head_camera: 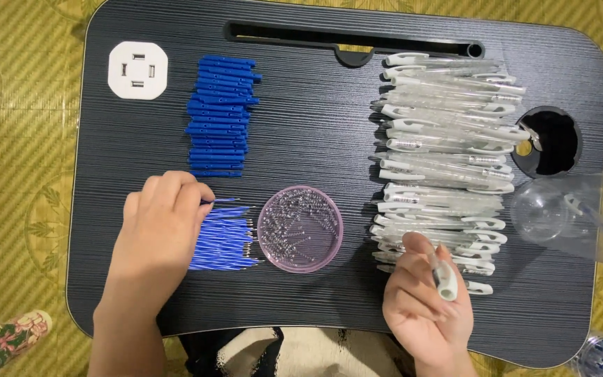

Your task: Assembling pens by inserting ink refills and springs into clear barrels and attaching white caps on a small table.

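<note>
Pen barrel (443, 276) sits pinched in our right hand (427, 307) at lower right; our left hand's (158, 227) fingers pinch one blue refill (221, 244) from its pile, lower left. Springs (300, 228), blue caps (221, 115) and most clear barrels (444, 160) lie unused, so we judge assembly barely begun.

A dark, fine-ribbed lap desk with rounded corners (329, 132) fills most of the view — a long slot (280, 31) runs along its far edge and a round cup hole (556, 150) sits near one end. Beneath it lies a yellow-green woven mat with leaf patterns (19, 139). A white octagonal socket block (137, 70) rests on the desk's far corner. Light falls evenly — shadows are soft.
</note>
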